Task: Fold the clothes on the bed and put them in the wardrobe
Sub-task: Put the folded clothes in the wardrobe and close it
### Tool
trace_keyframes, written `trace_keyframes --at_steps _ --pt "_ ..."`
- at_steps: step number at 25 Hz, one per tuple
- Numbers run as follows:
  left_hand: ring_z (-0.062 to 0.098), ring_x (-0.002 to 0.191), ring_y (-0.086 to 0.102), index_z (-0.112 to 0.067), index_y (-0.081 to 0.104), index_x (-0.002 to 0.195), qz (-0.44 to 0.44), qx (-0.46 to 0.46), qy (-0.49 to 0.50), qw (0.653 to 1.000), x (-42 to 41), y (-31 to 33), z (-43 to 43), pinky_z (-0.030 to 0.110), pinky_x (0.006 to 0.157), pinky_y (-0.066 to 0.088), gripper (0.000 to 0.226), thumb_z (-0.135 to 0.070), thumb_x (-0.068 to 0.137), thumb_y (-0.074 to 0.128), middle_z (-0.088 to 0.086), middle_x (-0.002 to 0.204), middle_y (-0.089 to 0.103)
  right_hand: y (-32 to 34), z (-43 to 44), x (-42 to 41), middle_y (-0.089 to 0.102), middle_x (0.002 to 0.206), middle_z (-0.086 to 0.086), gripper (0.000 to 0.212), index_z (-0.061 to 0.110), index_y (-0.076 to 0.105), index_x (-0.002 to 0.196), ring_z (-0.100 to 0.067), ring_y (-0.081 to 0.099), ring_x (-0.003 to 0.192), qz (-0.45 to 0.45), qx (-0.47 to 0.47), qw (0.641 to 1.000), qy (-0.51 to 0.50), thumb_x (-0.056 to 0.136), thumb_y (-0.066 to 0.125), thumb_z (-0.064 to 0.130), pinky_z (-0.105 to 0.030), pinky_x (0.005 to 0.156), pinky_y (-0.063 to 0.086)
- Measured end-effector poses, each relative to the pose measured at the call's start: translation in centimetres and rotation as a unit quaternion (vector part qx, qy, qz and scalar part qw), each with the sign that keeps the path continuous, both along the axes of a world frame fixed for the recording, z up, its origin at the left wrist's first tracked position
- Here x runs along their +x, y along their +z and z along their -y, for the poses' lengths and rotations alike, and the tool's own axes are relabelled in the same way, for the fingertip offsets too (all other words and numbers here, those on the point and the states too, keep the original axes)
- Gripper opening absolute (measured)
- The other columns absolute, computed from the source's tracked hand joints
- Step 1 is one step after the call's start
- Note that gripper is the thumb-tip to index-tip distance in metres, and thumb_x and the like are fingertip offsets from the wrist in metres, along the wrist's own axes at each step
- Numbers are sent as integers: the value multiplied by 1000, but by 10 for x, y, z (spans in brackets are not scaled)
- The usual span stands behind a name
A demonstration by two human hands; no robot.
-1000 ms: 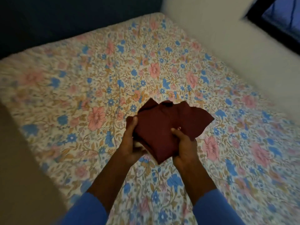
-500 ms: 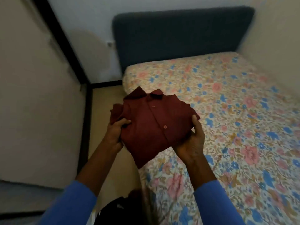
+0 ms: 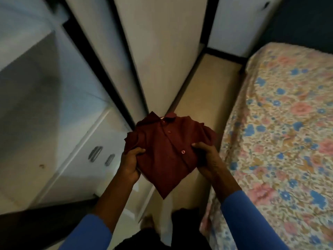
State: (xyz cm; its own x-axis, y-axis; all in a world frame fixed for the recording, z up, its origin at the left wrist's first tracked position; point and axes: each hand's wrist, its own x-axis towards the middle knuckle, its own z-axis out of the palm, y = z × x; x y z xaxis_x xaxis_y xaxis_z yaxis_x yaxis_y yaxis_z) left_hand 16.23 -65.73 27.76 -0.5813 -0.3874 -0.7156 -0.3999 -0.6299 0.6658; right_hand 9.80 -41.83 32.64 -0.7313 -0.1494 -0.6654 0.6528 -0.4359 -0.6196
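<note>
One folded maroon shirt (image 3: 167,152) held mid-frame, between wardrobe (image 3: 158,51) at left and bed (image 3: 288,123) at right | left hand (image 3: 130,163) gripping its left edge, right hand (image 3: 207,157) its right edge | likely light, soft, limp: best carried flat, supported underneath both sides.

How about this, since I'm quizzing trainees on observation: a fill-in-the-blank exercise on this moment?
1. The left hand and right hand both hold a folded maroon ____.
2. The floral bed lies on the person's ____ side.
3. The person's sleeves are ____ in colour.
Missing words: shirt, right, blue.
</note>
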Motion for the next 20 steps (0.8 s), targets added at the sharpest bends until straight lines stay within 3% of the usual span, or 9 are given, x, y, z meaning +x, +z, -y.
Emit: trace_keyframes --at_steps 7,10,12,15,17,20 --pt "41 113 66 -12 67 131 150 41 102 983 148 -137 94 49 96 55 54 6 81 63 17 125 71 -126 132 85 70 121 -11 51 27 63 126 -33 70 109 97 122 982 109 90 53 -8 -43 82 62" --pt "40 112 66 -12 66 133 168 59 135 975 164 -225 118 42 86 55 55 8 82 58 16 125 71 -212 169 83 71 122 -10 59 27 60 135 -32 70 110 100 183 965 162 89 51 -10 -48 91 60" --pt "41 113 66 -12 68 132 169 46 165 971 166 -304 136 41 85 56 58 9 79 56 16 125 71 -289 197 77 71 119 -10 60 25 60 135 -32 69 109 86 214 954 193 88 49 -12 -47 90 60" --pt "42 112 67 -15 72 126 165 26 207 964 152 -412 170 44 86 57 68 -1 61 62 15 123 73 -391 236 65 70 105 -8 51 24 61 122 -25 69 93 52 236 951 194 89 48 -13 -36 73 60" --pt "39 108 69 -16 74 123 146 6 224 964 144 -480 188 48 92 58 68 -2 57 61 14 122 73 -461 258 58 70 102 -6 44 21 63 120 -24 68 89 29 257 951 169 91 51 -9 -37 76 61" --pt "39 108 70 -27 78 106 131 -41 188 973 140 -548 191 55 94 58 51 2 66 64 9 114 76 -547 267 59 69 109 -6 35 14 63 127 -28 68 102 42 307 931 195 93 63 7 -40 93 57"
